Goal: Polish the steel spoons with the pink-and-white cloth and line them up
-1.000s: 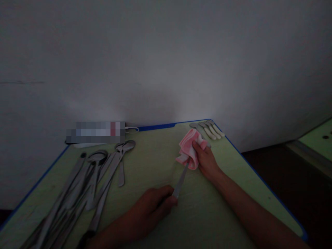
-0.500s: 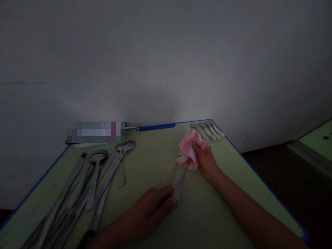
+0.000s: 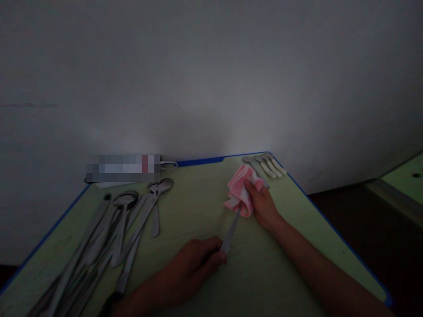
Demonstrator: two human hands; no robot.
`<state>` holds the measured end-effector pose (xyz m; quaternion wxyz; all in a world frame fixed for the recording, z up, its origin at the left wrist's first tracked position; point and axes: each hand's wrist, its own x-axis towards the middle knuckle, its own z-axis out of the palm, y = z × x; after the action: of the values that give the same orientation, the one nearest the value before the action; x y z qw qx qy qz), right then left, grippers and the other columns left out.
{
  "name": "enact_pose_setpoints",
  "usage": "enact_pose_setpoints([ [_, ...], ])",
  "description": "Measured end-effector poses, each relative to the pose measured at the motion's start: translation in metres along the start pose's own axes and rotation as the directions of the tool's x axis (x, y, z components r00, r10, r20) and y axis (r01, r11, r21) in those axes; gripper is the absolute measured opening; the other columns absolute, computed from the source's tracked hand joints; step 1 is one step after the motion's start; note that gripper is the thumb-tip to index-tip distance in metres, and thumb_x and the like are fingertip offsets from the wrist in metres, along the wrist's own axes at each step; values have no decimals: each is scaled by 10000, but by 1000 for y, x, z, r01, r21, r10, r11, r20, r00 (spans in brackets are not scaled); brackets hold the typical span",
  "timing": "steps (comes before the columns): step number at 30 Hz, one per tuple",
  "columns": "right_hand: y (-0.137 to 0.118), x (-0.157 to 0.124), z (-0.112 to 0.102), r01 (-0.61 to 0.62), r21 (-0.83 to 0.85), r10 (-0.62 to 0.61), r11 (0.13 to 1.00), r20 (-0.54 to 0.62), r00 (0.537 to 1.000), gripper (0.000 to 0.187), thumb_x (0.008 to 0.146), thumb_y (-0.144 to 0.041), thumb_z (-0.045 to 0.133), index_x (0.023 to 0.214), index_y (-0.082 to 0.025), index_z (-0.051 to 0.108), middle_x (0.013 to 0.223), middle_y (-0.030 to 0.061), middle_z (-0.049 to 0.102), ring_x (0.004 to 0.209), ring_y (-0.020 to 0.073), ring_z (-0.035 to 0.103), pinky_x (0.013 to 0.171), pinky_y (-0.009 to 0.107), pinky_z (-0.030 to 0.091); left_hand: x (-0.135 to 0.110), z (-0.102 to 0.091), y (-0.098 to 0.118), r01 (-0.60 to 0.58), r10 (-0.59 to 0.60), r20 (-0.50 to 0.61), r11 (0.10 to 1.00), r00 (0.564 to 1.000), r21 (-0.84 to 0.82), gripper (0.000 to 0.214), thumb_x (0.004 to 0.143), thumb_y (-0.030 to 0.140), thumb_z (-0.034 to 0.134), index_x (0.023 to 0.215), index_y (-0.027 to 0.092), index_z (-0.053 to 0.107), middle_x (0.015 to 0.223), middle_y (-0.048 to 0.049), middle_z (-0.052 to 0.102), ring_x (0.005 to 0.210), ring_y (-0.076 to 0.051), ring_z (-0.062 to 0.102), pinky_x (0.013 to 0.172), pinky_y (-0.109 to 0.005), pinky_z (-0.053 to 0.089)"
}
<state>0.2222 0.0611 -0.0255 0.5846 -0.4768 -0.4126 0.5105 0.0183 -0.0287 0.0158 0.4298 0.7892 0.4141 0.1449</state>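
My left hand (image 3: 201, 259), low in the middle of the view, is closed on the end of a flat metal utensil handle (image 3: 231, 231). The handle slants up and away to the right into a folded pink-and-white cloth (image 3: 240, 187). My right hand (image 3: 262, 200) grips that cloth, thumb on top, so the cloth wraps the utensil's far end. That end is hidden, and I cannot tell what kind of utensil it is. Just behind the cloth lies a metal spoon (image 3: 247, 160), partly covered by the cloth and hand.
Several spoons with pale handles (image 3: 269, 169) lie side by side at the far right corner. On the left is a loose pile of metal spoons and ladles (image 3: 124, 220). A blurred box (image 3: 124, 168) with a white cord (image 3: 169, 164) stands by the wall (image 3: 211, 79). The green table (image 3: 191, 202) has a blue edge.
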Motion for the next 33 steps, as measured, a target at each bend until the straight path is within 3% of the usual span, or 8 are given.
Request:
enact_pose_setpoints([
  [7, 0, 0, 1, -8, 10, 8, 1000, 4, 1000, 349, 721, -492, 581, 775, -151, 629, 670, 25, 630, 567, 140, 523, 505, 243, 374, 0, 0, 1, -29, 20, -60, 988, 998, -154, 278, 848, 439, 460, 770, 212, 602, 639, 23, 534, 595, -143, 464, 600, -227, 383],
  [11, 1, -3, 4, 2, 14, -1, 1000, -29, 1000, 333, 723, -490, 583, 771, -163, 624, 657, 18, 625, 559, 137, 520, 497, 239, 372, 0, 1, 3, -8, -2, -64, 988, 998, -154, 273, 844, 429, 462, 770, 209, 605, 645, 24, 536, 602, -141, 465, 605, -227, 386],
  [17, -6, -14, 13, -76, 239, 77, 968, 5, 997, 284, 732, -454, 595, 813, -183, 616, 731, 14, 652, 633, 141, 574, 589, 259, 437, -1, -1, 4, 34, -42, -54, 988, 998, -148, 246, 859, 382, 454, 750, 197, 576, 668, 25, 550, 637, -139, 502, 617, -224, 390],
  [22, -9, -15, 19, -135, 308, 122, 942, 63, 991, 290, 676, -414, 653, 830, -174, 605, 778, 40, 674, 687, 171, 616, 613, 286, 464, 2, 0, 1, 73, -93, -42, 933, 995, -352, 237, 915, 343, 362, 909, 181, 534, 676, 29, 545, 619, -118, 502, 633, -225, 413],
  [28, -4, 6, 51, -170, 328, 147, 929, 93, 985, 300, 592, -352, 705, 793, -158, 596, 769, 59, 680, 665, 186, 615, 571, 289, 460, 6, 5, -9, 102, -191, -70, 760, 979, -642, 261, 919, 368, 340, 993, 168, 490, 607, 34, 531, 490, -96, 469, 443, -186, 341],
  [33, 2, 27, 88, -145, 295, 141, 945, 33, 989, 293, 621, -425, 663, 752, -176, 581, 705, 32, 660, 589, 156, 580, 518, 262, 423, 9, 7, -18, 58, -251, -159, 682, 955, -729, 285, 904, 441, 359, 959, 181, 461, 556, 57, 520, 354, -63, 415, 329, -151, 279],
])
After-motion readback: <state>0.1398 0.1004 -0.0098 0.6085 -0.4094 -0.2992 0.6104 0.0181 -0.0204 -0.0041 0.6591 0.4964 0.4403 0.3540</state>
